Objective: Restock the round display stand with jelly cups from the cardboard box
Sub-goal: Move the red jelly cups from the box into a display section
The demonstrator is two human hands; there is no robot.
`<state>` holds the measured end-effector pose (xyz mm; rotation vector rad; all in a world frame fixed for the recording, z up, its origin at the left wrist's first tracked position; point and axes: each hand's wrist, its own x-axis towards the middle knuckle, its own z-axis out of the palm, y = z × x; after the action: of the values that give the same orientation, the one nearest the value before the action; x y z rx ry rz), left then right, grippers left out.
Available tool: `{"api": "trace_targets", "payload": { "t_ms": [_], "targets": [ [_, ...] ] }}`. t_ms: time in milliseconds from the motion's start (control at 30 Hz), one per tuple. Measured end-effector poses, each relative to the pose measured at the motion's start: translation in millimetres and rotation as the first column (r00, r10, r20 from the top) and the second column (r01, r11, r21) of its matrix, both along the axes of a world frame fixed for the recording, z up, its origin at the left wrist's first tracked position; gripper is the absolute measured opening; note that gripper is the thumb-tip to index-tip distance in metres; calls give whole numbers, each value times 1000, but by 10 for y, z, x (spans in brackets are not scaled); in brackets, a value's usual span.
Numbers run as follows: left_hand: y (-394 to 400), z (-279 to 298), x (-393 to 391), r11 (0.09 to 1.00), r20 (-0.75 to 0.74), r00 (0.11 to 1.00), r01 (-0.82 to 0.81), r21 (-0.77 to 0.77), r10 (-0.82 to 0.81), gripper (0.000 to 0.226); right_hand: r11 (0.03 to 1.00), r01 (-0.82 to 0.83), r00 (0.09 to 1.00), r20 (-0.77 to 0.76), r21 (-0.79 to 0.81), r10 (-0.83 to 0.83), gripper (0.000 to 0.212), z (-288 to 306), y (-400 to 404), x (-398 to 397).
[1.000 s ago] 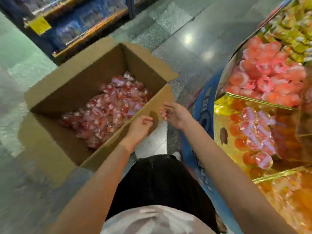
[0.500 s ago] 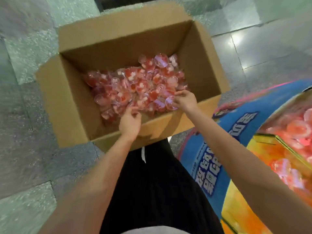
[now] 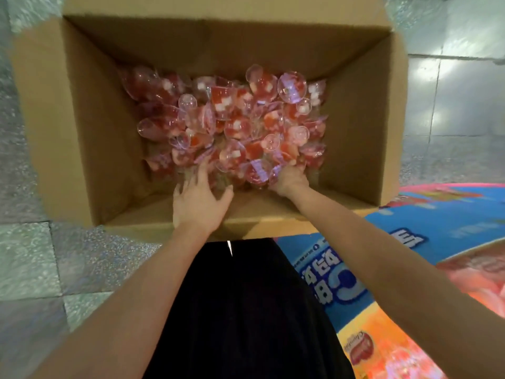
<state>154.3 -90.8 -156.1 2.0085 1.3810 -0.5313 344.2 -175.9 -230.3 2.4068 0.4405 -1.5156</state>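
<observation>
Nearest, the person's black garment (image 3: 246,310) fills the bottom centre of the head view, with both bare forearms stretching forward from either side of it. Low on the right curves the round display stand (image 3: 410,242), its blue printed wall and pink rim just beside the box's near right corner; a blurred patch of pinkish cups shows inside it at the right edge. Ahead, the open cardboard box (image 3: 82,132) sits on the speckled grey tiled floor (image 3: 27,269), its flaps folded outward. The left hand (image 3: 198,201) reaches over the near wall with fingers spread and fairly straight, fingertips touching the near edge of the heap, holding nothing that can be seen. The right hand (image 3: 289,179) is pushed into the heap near the right wall, knuckles up and fingers curled down among the cups; they are buried, so whether they actually grasp any cannot be told. Beyond the hands, the jelly cups (image 3: 232,119), clear plastic with red jelly and white pieces, lie jumbled across the box floor toward the far wall.
</observation>
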Motion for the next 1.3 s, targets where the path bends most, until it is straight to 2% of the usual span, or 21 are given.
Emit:
{"api": "trace_targets", "payload": {
  "t_ms": [100, 200, 300, 400, 467, 600, 667, 733, 767, 800, 833, 867, 967, 1033, 1100, 1200, 1300],
  "targets": [
    [-38, 84, -8, 999, 111, 993, -34, 37, 29, 79, 997, -78, 993, 96, 16, 76, 116, 97, -7, -23],
    [-77, 166, -39, 998, 193, 981, 8, 68, -21, 79, 991, -130, 978, 170, 44, 121, 117, 228, 41, -21],
    [-89, 190, -74, 996, 212, 974, 72, 60, -83, 91, 993, -106, 977, 189, 52, 95, 91, 543, 89, 51],
    [-110, 197, -104, 986, 258, 954, 126, 109, -151, 98, 980, 20, 999, -53, 196, -10, 57, 842, 51, 64],
    [-117, 228, -104, 983, 302, 940, 123, 138, -160, 100, 941, 167, 969, -227, 295, -101, 40, 1001, 53, -36],
    [-102, 255, -94, 994, 278, 956, 78, 71, -95, 98, 865, 303, 901, -415, 401, -124, 49, 1122, 188, -326],
    [-99, 268, -87, 998, 251, 967, -49, 31, 40, 92, 856, 381, 812, -568, 349, -130, 35, 1079, 249, -347],
    [-101, 270, -63, 987, 247, 956, -161, -17, 160, 85, 866, 411, 770, -617, 283, -164, 32, 950, 278, -256],
    [-100, 270, -46, 978, 241, 948, -203, -40, 206, 80, 882, 376, 801, -578, 284, -155, 38, 839, 269, -193],
    [-98, 271, -29, 970, 230, 942, -238, -55, 244, 76, 913, 262, 871, -484, 313, -84, 43, 683, 238, -120],
    [-98, 269, -16, 962, 217, 937, -266, -61, 272, 74, 935, 89, 932, -360, 344, 43, 49, 532, 205, -56],
    [-99, 264, -9, 957, 212, 933, -286, -59, 292, 73, 931, -89, 950, -251, 355, 186, 57, 380, 173, -13],
    [-100, 236, -6, 945, 213, 921, -323, -47, 325, 74, 815, -481, 844, -81, 324, 530, 80, 57, 158, -37],
    [-101, 215, -3, 944, 193, 925, -328, -30, 327, 74, 700, -658, 733, 21, 278, 680, 81, -41, 198, -112],
    [-115, 203, 0, 940, 166, 926, -342, -16, 340, 77, 633, -744, 661, 96, 214, 744, 79, -102, 249, -177],
    [-132, 183, -6, 930, 141, 920, -368, -15, 366, 79, 602, -786, 617, 125, 139, 777, 77, -203, 260, -212],
    [-157, 189, -22, 934, 128, 925, -355, -31, 356, 79, 671, -728, 685, 96, 143, 722, 76, -269, 203, -204]
  ]
}}
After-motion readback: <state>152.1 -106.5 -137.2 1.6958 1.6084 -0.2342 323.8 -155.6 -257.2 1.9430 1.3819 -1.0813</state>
